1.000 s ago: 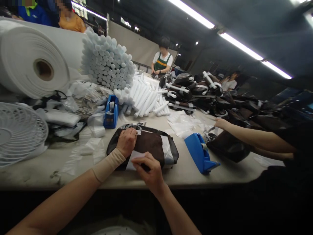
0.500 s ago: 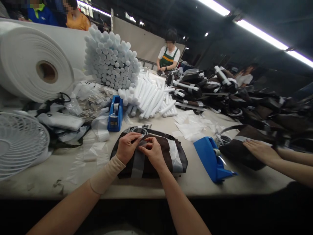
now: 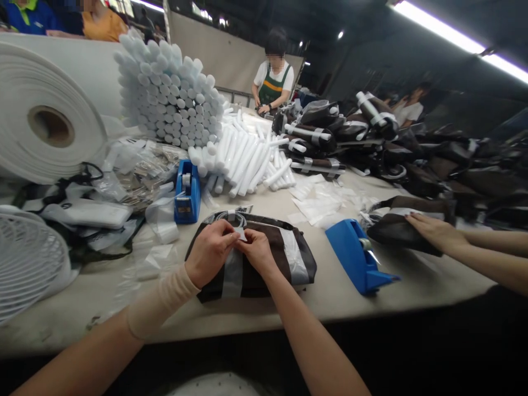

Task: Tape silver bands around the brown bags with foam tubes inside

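A flat brown and black fabric bag [image 3: 256,258] lies on the table in front of me, with a pale translucent strip [image 3: 232,273] running down its middle. Another such strip [image 3: 294,256] crosses its right side. My left hand [image 3: 209,253] and my right hand [image 3: 258,253] meet on the bag's upper edge. Their fingers pinch a small white tab [image 3: 241,235] at the top of the middle strip. A coil of thin cable [image 3: 229,219] lies just beyond them. My left forearm wears a beige sleeve [image 3: 163,302].
A blue tape dispenser [image 3: 358,256] lies on its side to my right, and another [image 3: 187,192] stands beyond the bag. A co-worker's hand [image 3: 435,231] rests on a dark bag [image 3: 398,231]. White foam tubes [image 3: 247,157], a foam roll [image 3: 41,113], a white fan guard [image 3: 25,264] and piled bags [image 3: 317,140] surround the table.
My right hand has moved up from the bag's lower part to the top edge beside my left. The middle strip now lies flat along the bag. The co-worker's hand has come down onto the dark bag.
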`<state>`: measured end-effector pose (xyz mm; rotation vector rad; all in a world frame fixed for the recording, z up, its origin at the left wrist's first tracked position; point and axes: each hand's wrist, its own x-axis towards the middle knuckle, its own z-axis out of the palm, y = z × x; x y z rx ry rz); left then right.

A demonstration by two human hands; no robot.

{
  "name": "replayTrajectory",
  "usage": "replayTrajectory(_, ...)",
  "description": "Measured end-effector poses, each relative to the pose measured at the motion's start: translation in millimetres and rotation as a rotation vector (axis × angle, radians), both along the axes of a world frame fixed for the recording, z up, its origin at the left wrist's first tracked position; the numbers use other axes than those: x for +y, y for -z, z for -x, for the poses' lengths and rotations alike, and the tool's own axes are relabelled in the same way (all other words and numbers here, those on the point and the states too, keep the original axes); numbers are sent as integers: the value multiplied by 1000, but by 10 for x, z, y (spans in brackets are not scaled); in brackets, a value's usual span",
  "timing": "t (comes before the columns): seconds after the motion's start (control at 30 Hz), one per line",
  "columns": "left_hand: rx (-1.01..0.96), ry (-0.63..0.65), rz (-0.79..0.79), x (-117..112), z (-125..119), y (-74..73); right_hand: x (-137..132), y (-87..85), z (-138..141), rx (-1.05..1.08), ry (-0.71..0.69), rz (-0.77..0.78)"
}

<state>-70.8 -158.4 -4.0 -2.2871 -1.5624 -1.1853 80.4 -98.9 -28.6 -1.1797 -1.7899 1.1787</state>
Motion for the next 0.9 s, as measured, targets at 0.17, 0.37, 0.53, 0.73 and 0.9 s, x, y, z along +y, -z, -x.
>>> replayTrajectory(0.17, 128, -16, -46, -171, -53, 156, 94, -32, 10, -171, 87, -1)
replayTrajectory(0.37, 299, 20, -33, -171, -87, 209, 167, -91, 41, -209, 66, 108)
replayTrajectory(0.53, 381, -3, 84, -252, -143, 212, 178, -97, 51, -200, 61, 137)
replayTrajectory(0.73, 329, 11, 102, -368, -171, 265, 256, -111, 10, -171, 15, 232)
replayTrajectory(0.9, 290, 14, 75, -372, -166, 311, 14, -390, -25, -550, 79, -377)
